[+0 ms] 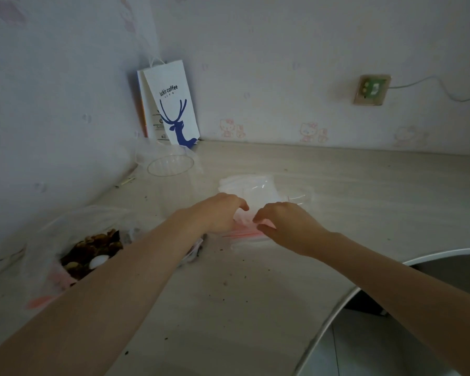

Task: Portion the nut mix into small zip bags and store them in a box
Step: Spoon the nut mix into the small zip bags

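Pinches a small zip bag (246, 235) lying flat on the table (255, 308), both hands down on it. Keeps left hand (217, 213) palm down, fingers curled onto the bag's left part; sets right hand (288, 226) opposite, fingertips bent onto the clear film just past the red zip strip. Reads as a pinch on each side, though the blur and the hands themselves hide the exact contact. Hands nearly touching, only a narrow gap of bag between them. Just beyond the grip, touching or overlapping the held bag: a loose pile of spare zip bags (251, 185), clear, one red strip visible at its right edge. Left of the grip and nearer the body, partly under the left forearm: big open plastic bag of nut mix (92, 248), dark brown pieces, with a small white rounded object (98, 261) lying on top, cannot tell what. Far beyond the grip to the left, in the wall corner: clear round box (170, 165), open, sitting on crumpled plastic. Behind that, a white paper coffee bag (174, 104) with blue deer print leaning upright on the wall. Beyond the grip to the right, up on the wall: socket (372, 89) with a white cable running right. Below the grip, dark crumbs scattered across the tabletop.
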